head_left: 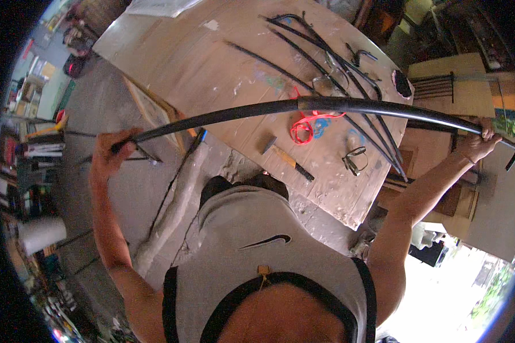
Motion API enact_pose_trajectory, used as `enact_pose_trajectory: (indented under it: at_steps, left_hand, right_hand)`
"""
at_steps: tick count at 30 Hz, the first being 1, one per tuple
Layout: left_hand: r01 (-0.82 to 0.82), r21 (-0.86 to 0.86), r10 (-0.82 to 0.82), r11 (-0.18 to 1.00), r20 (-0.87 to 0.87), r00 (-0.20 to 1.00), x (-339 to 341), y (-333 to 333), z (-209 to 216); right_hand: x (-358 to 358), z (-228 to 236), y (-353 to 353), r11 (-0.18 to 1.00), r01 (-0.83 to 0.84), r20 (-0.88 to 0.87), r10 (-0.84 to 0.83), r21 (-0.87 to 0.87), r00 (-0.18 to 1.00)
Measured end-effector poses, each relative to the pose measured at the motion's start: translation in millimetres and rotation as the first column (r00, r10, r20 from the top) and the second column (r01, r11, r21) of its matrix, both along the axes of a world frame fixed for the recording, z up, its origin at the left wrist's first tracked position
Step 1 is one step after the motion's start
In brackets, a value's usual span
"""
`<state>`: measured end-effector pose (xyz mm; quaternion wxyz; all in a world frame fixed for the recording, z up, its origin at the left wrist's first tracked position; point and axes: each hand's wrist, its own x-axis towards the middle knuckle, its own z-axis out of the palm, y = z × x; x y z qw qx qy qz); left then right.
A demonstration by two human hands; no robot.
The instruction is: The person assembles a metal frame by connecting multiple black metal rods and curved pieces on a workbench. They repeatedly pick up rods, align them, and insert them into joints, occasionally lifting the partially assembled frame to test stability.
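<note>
A long black tube (229, 112) is held up in front of my body, spanning from one hand to the other. It looks bowed in this wide view, and a thicker sleeve-like section shows near its middle. My left hand (112, 152) is closed on its left end. Toward the other end, my right hand (479, 144) wraps round the tube, and a short dark piece (512, 159) hangs beyond it. Below the tube, on the wooden table (177, 74), lie a hammer (287, 159), a coil of red cord (302, 129) and a pair of eyeglasses (355, 160).
Several thin black rods (303, 59), some with bent ends, lie across the table. A round dark object (401, 84) sits by its right edge. A wooden frame (149, 106) leans near the left edge. Wooden furniture (452, 86) stands at the right, and cluttered shelves (17, 154) line the left.
</note>
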<state>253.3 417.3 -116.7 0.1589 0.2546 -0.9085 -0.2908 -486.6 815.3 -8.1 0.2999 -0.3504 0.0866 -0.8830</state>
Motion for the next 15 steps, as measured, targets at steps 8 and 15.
enact_pose_trajectory:
  at_steps: [8, 15]
  left_hand:
    - [-0.059, -0.031, 0.059, 0.998, -0.009, 0.998, 42.1, 7.2, 16.8]
    - [-0.108, 0.202, 0.141, 0.973, -0.156, 0.978, 83.1, 39.6, -3.6]
  right_hand:
    - [13.6, 28.3, -74.2, 0.981, -0.196, -0.149, 0.195, 0.009, 0.970]
    - [133.0, 80.5, -188.1, 0.540, 0.839, -0.568, -0.669, 0.072, 0.479]
